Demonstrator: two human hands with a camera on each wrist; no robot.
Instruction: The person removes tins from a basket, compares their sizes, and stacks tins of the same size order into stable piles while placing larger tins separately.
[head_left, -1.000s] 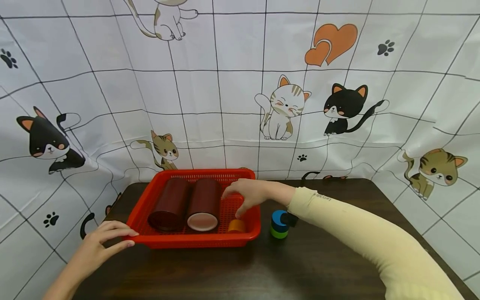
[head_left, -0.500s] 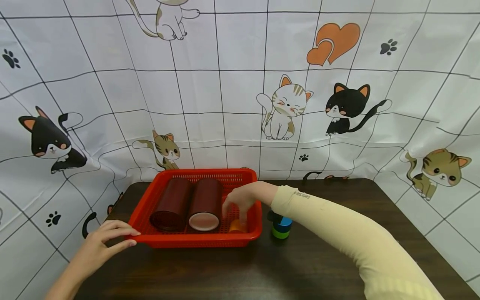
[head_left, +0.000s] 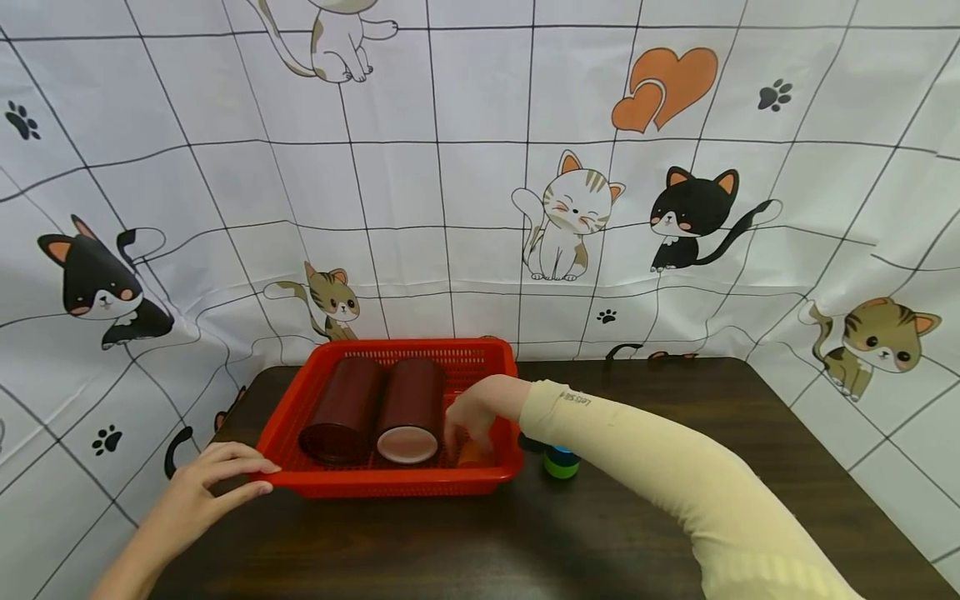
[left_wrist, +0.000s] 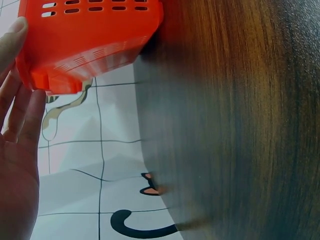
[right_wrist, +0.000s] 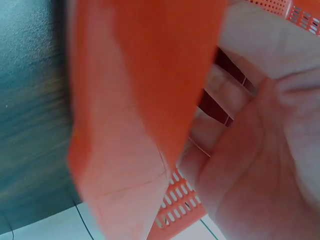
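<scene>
While my left hand (head_left: 213,483) touches the red basket's (head_left: 360,480) near-left corner with fairly straight fingers, my right hand (head_left: 477,412) is down in the basket's right end, fingers bent over the orange piece (head_left: 474,456) (gripping or just touching, can't tell; long axis hidden too). Two brown cylinders (head_left: 412,396) lie front-to-back in the basket's left and middle, one pale end facing me.

Dark brown wood-grain tabletop (head_left: 450,550), dull sheen on its surface, backed and flanked by a rumpled white sheet (head_left: 480,100) ruled in thin black squares and printed with cartoon cats (head_left: 693,218), dark paw prints (head_left: 775,97) and, upper right, orange hearts (head_left: 686,75); light soft, fairly even.
</scene>
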